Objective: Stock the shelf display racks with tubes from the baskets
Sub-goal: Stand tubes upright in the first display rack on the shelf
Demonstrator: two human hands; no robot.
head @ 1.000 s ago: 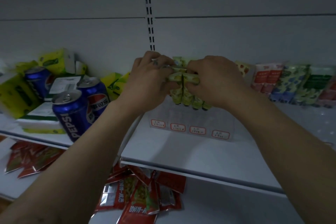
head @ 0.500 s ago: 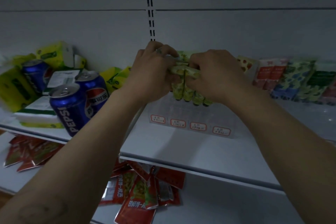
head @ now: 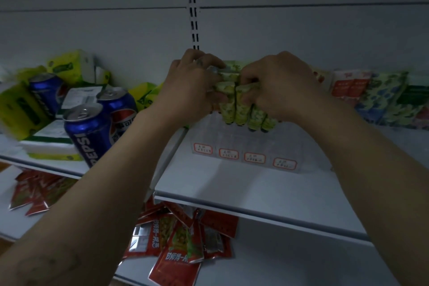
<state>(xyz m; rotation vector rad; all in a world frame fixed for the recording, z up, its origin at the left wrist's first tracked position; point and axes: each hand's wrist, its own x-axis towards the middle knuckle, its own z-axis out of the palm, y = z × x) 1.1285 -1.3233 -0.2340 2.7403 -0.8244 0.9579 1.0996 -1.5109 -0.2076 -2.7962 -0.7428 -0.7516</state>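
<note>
Holding green tubes (head: pixel 234 110) over the rack (head: pixel 301 146), left hand (head: pixel 189 93) and right hand (head: pixel 284 87) keep fingers (head: pixel 251 78) curled round them. Little has shifted; seating looks unfinished.

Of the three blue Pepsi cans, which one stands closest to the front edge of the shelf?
The can showing the white word PEPSI, beside the left forearm. The logo can and the far-left can stand further back.
</note>
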